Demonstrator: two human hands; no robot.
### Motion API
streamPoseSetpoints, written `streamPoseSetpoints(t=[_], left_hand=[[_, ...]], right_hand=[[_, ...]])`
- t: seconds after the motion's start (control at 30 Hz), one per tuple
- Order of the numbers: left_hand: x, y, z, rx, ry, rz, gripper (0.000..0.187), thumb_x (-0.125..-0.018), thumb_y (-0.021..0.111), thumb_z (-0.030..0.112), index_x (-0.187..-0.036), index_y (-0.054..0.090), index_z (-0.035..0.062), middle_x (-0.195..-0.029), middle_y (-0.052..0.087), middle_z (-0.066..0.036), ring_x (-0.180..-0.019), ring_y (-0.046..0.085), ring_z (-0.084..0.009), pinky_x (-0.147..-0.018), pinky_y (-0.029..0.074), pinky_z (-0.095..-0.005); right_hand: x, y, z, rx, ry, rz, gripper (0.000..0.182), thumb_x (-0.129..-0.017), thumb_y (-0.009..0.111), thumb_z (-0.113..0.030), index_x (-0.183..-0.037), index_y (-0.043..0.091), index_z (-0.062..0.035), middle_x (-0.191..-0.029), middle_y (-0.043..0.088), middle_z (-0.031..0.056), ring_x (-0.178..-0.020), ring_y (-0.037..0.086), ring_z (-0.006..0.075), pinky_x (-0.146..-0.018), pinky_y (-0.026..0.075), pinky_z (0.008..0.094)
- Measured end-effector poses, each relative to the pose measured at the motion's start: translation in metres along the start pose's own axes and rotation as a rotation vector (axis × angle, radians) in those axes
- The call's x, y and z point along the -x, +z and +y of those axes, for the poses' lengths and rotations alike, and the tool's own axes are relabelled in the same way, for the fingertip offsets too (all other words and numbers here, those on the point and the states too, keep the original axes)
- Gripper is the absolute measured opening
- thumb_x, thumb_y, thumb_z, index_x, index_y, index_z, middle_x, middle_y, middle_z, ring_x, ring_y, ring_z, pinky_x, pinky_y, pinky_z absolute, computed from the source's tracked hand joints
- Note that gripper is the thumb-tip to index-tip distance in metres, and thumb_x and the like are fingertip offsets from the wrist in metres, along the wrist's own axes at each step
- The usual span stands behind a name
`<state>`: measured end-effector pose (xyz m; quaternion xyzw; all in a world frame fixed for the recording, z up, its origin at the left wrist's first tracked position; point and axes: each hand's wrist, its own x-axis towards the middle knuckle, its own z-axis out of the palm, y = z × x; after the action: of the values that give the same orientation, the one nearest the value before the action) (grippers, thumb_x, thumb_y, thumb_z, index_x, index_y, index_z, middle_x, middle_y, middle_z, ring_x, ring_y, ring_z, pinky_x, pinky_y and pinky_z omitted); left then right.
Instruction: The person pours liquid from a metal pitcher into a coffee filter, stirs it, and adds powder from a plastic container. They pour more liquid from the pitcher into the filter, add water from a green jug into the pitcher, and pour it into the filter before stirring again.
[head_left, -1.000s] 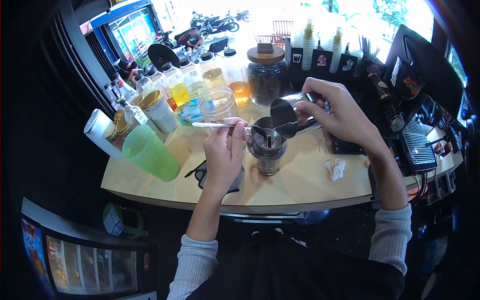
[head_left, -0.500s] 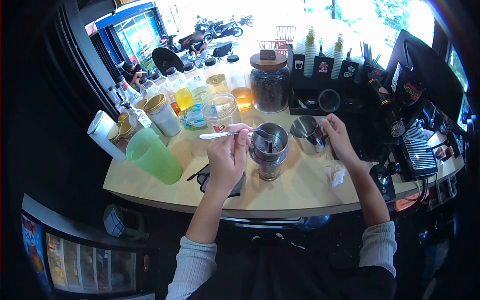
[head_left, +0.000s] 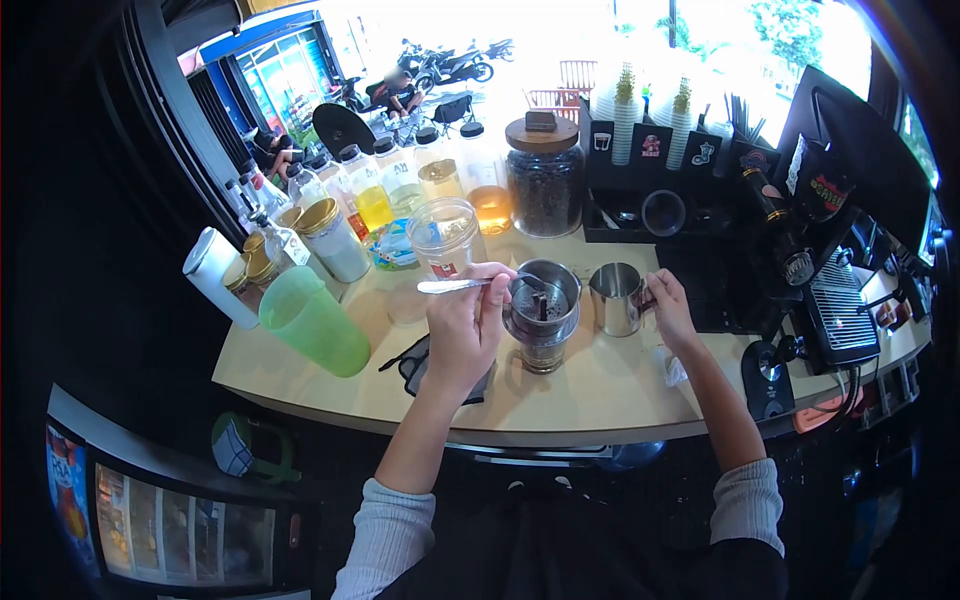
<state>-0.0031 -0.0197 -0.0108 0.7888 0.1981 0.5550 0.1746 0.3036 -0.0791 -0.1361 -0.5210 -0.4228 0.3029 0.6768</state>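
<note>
My left hand (head_left: 467, 325) is closed on the handle of a metal spoon (head_left: 450, 286). The spoon's bowl end reaches into the metal drip coffee filter (head_left: 545, 318), where dark wet grounds show around a central post. That filter sits on a glass (head_left: 544, 357) on the counter. To its right, my right hand (head_left: 670, 308) grips the handle of a steel milk pitcher (head_left: 616, 305), which stands upright at the counter surface. A dark cloth (head_left: 412, 366) lies partly hidden behind my left forearm.
A green plastic pitcher (head_left: 312, 325) and an open clear jar (head_left: 444, 235) stand left of the filter. Bottles of syrup (head_left: 374, 207) and a large coffee bean jar (head_left: 546, 185) line the back. Crumpled tissue (head_left: 672, 368) lies near my right wrist; an espresso machine (head_left: 835, 310) is at right.
The milk pitcher has gone from tilted toward the filter to upright, and my right hand has lowered with it. My left hand still has the spoon at the filter. The view has shifted slightly.
</note>
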Motion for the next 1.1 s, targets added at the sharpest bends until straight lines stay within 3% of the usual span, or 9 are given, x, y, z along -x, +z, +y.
streamPoseSetpoints(t=[0.27,0.37,0.43,0.57,0.7,0.77,0.83,0.97,1.1], left_hand=[[-0.004,0.008,0.000,0.017,0.064,-0.013,0.017,-0.096,0.050,0.012,-0.088,0.061,0.0017,-0.067,0.058,-0.005,-0.058,0.058,-0.0124,-0.053,0.043,-0.0254],[-0.007,0.010,0.003,-0.046,0.075,-0.075,0.015,-0.095,0.051,0.012,-0.088,0.061,0.0022,-0.071,0.059,-0.006,-0.062,0.058,-0.0152,-0.055,0.043,-0.0273],[-0.009,0.013,0.005,-0.088,0.095,-0.102,0.008,-0.092,0.055,0.010,-0.091,0.058,0.0037,-0.076,0.060,-0.009,-0.068,0.059,-0.0224,-0.060,0.044,-0.0329],[-0.007,0.028,0.011,-0.173,0.188,-0.141,0.012,-0.084,0.061,0.006,-0.095,0.055,0.0055,-0.082,0.059,-0.009,-0.076,0.058,-0.0294,-0.070,0.044,-0.0398],[0.002,0.032,0.013,-0.178,0.251,-0.225,0.021,-0.079,0.064,0.005,-0.098,0.056,0.0045,-0.088,0.058,-0.009,-0.082,0.058,-0.0289,-0.077,0.044,-0.0387],[0.000,0.027,0.014,-0.188,0.245,-0.256,0.022,-0.078,0.065,0.006,-0.099,0.057,0.0040,-0.090,0.058,-0.009,-0.085,0.058,-0.0287,-0.077,0.044,-0.0381],[-0.003,0.017,0.011,0.040,0.005,-0.258,0.025,-0.078,0.070,0.011,-0.100,0.059,0.0037,-0.090,0.060,-0.010,-0.085,0.060,-0.0238,-0.075,0.046,-0.0363],[0.004,0.010,-0.015,-0.072,-0.090,0.006,0.025,-0.085,0.067,0.022,-0.099,0.059,0.0026,-0.090,0.059,-0.008,-0.084,0.059,-0.0206,-0.074,0.044,-0.0327],[0.021,0.011,-0.041,-0.031,-0.208,-0.098,0.029,-0.088,0.064,0.026,-0.098,0.057,-0.0004,-0.088,0.058,-0.012,-0.084,0.058,-0.0218,-0.076,0.046,-0.0319]], right_hand=[[0.003,-0.021,0.004,0.112,0.148,-0.030,0.018,-0.097,0.050,-0.019,-0.087,0.051,-0.0046,-0.078,0.052,0.0012,-0.076,0.052,0.0089,-0.071,0.043,0.0256],[0.002,-0.017,-0.021,0.555,0.052,-0.039,0.013,-0.092,0.056,-0.015,-0.095,0.054,-0.0024,-0.093,0.055,0.0055,-0.079,0.052,0.0099,-0.073,0.044,0.0262],[0.014,0.019,-0.080,0.741,-0.415,-0.058,0.024,-0.086,0.062,-0.011,-0.107,0.055,-0.0023,-0.106,0.054,0.0086,-0.079,0.052,0.0104,-0.072,0.045,0.0263],[0.054,0.086,-0.166,0.269,-0.410,-0.353,0.041,-0.081,0.066,-0.005,-0.120,0.056,-0.0049,-0.111,0.056,0.0097,-0.075,0.055,0.0143,-0.065,0.044,0.0223],[0.055,0.112,-0.169,0.497,-0.823,-0.421,0.031,-0.079,0.063,0.004,-0.109,0.061,-0.0036,-0.102,0.060,0.0121,-0.087,0.063,0.0240,-0.069,0.051,0.0327],[0.058,0.112,-0.165,0.514,-0.799,-0.407,0.029,-0.078,0.062,0.004,-0.107,0.060,-0.0029,-0.101,0.060,0.0126,-0.087,0.063,0.0259,-0.071,0.051,0.0343],[0.059,0.111,-0.163,0.532,-0.777,-0.398,0.027,-0.078,0.062,0.005,-0.104,0.060,-0.0022,-0.099,0.060,0.0130,-0.088,0.063,0.0278,-0.072,0.052,0.0360],[0.062,0.106,-0.159,0.563,-0.774,-0.330,0.022,-0.079,0.062,0.005,-0.100,0.059,-0.0015,-0.096,0.060,0.0123,-0.083,0.063,0.0265,-0.069,0.051,0.0338],[0.063,0.104,-0.157,0.560,-0.744,-0.299,0.021,-0.080,0.063,0.005,-0.100,0.060,-0.0015,-0.094,0.060,0.0127,-0.081,0.063,0.0260,-0.068,0.051,0.0321]])
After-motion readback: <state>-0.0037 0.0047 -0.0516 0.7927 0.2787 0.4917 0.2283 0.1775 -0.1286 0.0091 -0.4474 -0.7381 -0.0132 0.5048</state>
